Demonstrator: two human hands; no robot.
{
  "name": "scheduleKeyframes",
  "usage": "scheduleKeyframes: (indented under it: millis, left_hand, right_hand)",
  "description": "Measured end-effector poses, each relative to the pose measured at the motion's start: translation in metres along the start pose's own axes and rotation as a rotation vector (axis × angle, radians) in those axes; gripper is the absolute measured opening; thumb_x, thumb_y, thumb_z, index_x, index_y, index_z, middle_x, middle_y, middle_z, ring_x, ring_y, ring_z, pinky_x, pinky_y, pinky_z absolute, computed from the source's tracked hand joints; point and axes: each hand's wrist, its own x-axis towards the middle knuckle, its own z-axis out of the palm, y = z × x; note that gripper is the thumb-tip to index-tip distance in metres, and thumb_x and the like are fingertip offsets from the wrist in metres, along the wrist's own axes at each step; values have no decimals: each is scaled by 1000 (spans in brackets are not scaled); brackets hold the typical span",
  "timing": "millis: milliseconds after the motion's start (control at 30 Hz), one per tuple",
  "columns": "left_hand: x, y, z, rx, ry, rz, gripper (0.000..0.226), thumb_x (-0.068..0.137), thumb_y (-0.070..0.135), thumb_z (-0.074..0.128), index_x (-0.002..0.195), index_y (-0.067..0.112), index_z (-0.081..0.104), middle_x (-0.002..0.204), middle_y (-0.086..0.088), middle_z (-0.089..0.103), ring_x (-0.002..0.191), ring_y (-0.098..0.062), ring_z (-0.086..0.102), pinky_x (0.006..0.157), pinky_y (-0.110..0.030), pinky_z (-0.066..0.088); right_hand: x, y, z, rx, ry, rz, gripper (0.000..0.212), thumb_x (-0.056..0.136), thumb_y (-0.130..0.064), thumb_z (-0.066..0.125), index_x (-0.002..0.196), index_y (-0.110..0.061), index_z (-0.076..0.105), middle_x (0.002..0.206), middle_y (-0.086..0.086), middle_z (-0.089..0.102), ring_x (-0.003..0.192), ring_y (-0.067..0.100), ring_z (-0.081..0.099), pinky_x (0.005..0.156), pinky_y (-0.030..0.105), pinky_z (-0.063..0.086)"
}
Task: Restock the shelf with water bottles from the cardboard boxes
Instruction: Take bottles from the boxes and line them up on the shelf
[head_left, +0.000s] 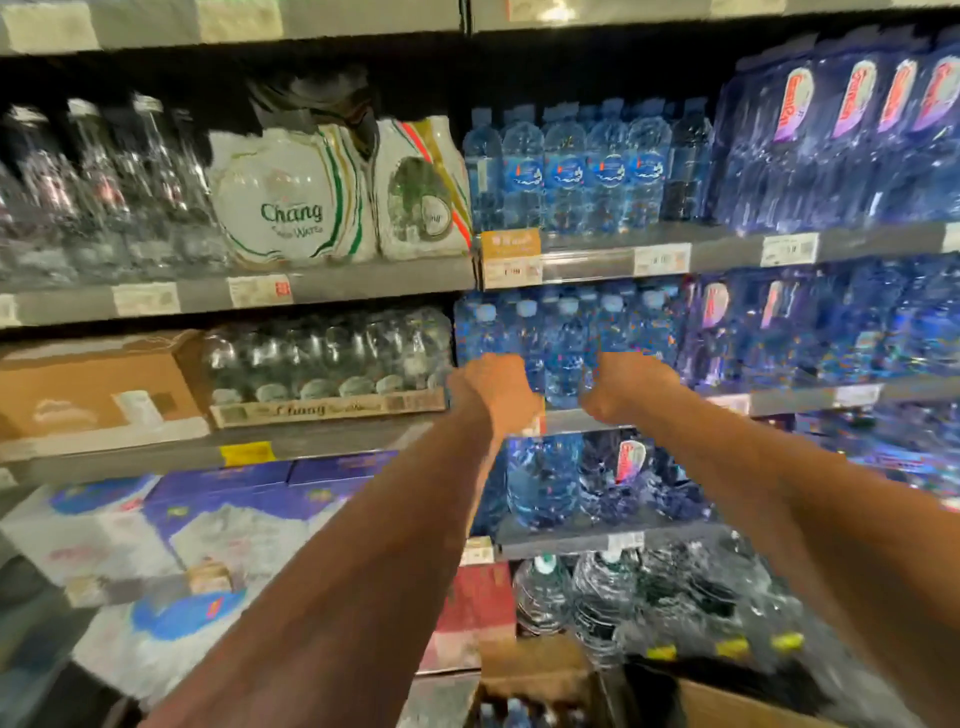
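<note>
Centre of frame: blue bottles (563, 343) stand packed side by side up to the shelf front. Left hand (498, 389) and right hand (623, 387) occupy the lip. Thin headroom under the upper shelf rail (597, 255). Tray pack (327, 364) blocks left, purple-labelled packs (779, 322) block right. Bottom edge: cardboard box (727, 709), top open.

Forearms (810, 519), left hand (496, 389) and right hand (631, 387) are all bare.
</note>
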Motion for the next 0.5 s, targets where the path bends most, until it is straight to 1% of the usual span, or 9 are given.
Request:
scheduleKeyframes:
  millis: [67, 100, 167, 233, 300, 400, 467, 500]
  left_hand:
    - [-16, -3, 17, 6, -10, -9, 30, 89, 34, 54, 111, 15, 61, 117, -9, 63, 108, -30, 60, 75, -33, 44]
    - [-22, -5, 28, -13, -28, -20, 31, 89, 35, 55, 114, 16, 61, 119, -8, 62, 109, -30, 60, 75, -33, 44]
    - [-31, -9, 51, -91, -80, -52, 34, 88, 35, 57, 117, 17, 60, 124, -8, 60, 113, -30, 59, 82, -34, 46]
    - [-39, -11, 77, -150, -136, -75, 38, 87, 36, 57, 119, 17, 60, 127, -9, 60, 115, -31, 58, 88, -36, 47]
    - [-47, -11, 106, -153, -202, -77, 37, 87, 35, 56, 120, 19, 61, 125, -9, 61, 114, -31, 59, 89, -36, 48]
    - [-55, -13, 148, -174, -299, -86, 33, 86, 32, 58, 116, 18, 63, 119, -8, 64, 110, -29, 61, 86, -33, 48]
    - [-56, -14, 175, -167, -339, -84, 35, 88, 38, 56, 117, 20, 61, 118, -5, 63, 109, -26, 60, 85, -33, 47]
    - [-57, -14, 187, -150, -359, -84, 37, 89, 40, 55, 119, 19, 60, 118, -5, 62, 109, -26, 60, 84, -33, 46]
  right_hand:
    - [-17, -5, 19, -18, -35, 4, 42, 90, -38, 54, 121, -10, 58, 126, 13, 59, 116, 32, 57, 92, 38, 47]
    - [-24, -7, 30, -20, -48, 6, 41, 90, -36, 53, 120, -10, 59, 125, 13, 60, 114, 32, 58, 91, 37, 48]
    - [-34, -8, 53, -13, -90, 5, 40, 90, -33, 52, 120, -8, 59, 120, 14, 61, 110, 33, 59, 88, 37, 48]
    - [-41, -6, 79, 0, -133, 5, 37, 88, -31, 54, 116, -8, 58, 115, 14, 61, 106, 33, 58, 82, 34, 45]
    - [-47, -3, 106, -27, -183, 7, 35, 89, -31, 53, 117, -9, 56, 118, 14, 60, 108, 33, 57, 82, 35, 44]
    - [-51, 2, 146, -96, -281, 46, 43, 91, -30, 52, 129, -10, 52, 131, 12, 55, 119, 31, 54, 92, 37, 46]
    - [-50, 7, 173, -103, -358, 47, 44, 92, -29, 50, 132, -9, 49, 130, 11, 55, 115, 29, 56, 87, 34, 47]
    - [-48, 11, 186, -87, -397, 36, 41, 92, -28, 48, 128, -8, 52, 128, 12, 57, 110, 29, 58, 83, 33, 47]
